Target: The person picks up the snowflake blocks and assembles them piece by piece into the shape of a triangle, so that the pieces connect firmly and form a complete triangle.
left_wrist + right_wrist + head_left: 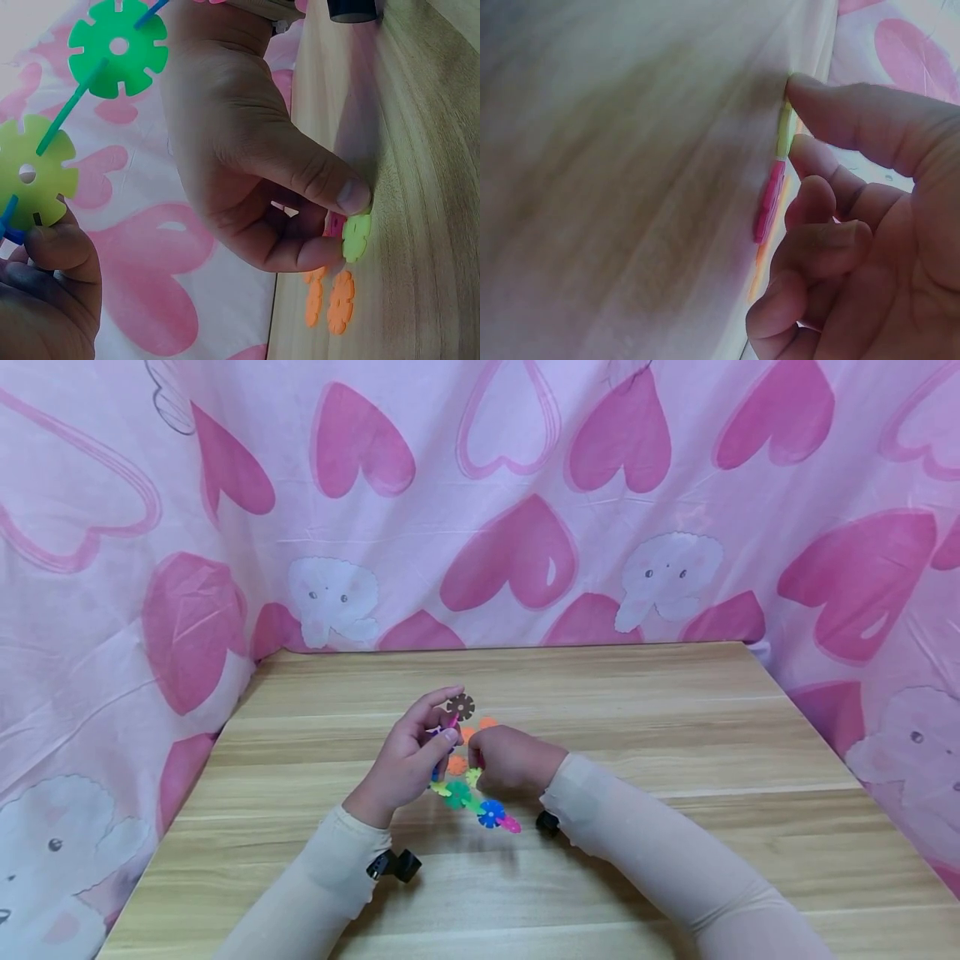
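My left hand [405,764] grips a chain of slotted plastic snowflake discs between thumb and fingers. A brown disc [461,707] tops the chain; from the hand's lower side hang a green disc [456,795], a blue disc [491,807] and a pink disc [511,824]. In the left wrist view, the held chain's yellow disc [56,180] is by the left thumb. Low at the tabletop, my right hand [517,760] pinches a loose yellow-green disc [357,238] by its edges with thumb and index finger. A loose pink disc [771,202] lies against it.
Loose orange discs [457,765] lie on the wooden table [675,710] between and beyond the hands. Black wrist cameras [405,865] protrude under both wrists. A pink heart-print curtain [420,560] borders the table at the back and sides.
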Demonstrator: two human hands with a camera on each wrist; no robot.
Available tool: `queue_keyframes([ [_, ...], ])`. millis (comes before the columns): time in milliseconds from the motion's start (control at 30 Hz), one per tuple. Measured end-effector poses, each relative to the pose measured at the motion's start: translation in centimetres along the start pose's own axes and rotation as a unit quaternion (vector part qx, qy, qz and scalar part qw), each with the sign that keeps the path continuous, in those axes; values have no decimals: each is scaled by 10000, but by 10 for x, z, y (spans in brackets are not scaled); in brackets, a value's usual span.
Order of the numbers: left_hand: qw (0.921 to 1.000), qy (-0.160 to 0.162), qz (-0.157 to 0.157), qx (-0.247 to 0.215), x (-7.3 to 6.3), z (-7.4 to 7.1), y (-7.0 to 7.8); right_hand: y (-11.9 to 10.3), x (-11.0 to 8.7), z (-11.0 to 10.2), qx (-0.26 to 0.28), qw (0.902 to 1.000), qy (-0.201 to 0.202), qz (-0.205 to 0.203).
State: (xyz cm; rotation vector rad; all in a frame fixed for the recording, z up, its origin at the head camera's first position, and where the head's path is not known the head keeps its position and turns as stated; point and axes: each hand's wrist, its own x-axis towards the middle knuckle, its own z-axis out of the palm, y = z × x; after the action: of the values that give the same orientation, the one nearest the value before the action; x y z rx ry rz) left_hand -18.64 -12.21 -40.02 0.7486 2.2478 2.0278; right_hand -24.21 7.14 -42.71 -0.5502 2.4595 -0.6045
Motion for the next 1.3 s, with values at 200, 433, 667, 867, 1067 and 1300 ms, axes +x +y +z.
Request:
queue_keyframes([
  [200, 10000, -2, 1, 12, 0, 0, 0, 2, -1, 0, -10, 10000, 9, -83],
  [433, 9998, 184, 90, -46, -1, 1, 1, 11, -9, -4, 625, 9968, -10, -505],
  [667, 9961, 639, 614, 59, -2, 3, 0, 18, -36, -26, 1797, 9712, 659, -1420],
  [867, 9930, 870, 799, 60, -3, 4, 2, 11, -62, -44, 2485, 9397, 1292, -1961],
  [1067, 9914, 899, 951, 84, -4, 5, 2, -2, -80, -51, 3446, 8988, 1537, -2233],
  [1300, 9873, 677, 1435, 5, -4, 7, 1, -8, -87, -51, 3716, 8800, 1689, -2429],
])
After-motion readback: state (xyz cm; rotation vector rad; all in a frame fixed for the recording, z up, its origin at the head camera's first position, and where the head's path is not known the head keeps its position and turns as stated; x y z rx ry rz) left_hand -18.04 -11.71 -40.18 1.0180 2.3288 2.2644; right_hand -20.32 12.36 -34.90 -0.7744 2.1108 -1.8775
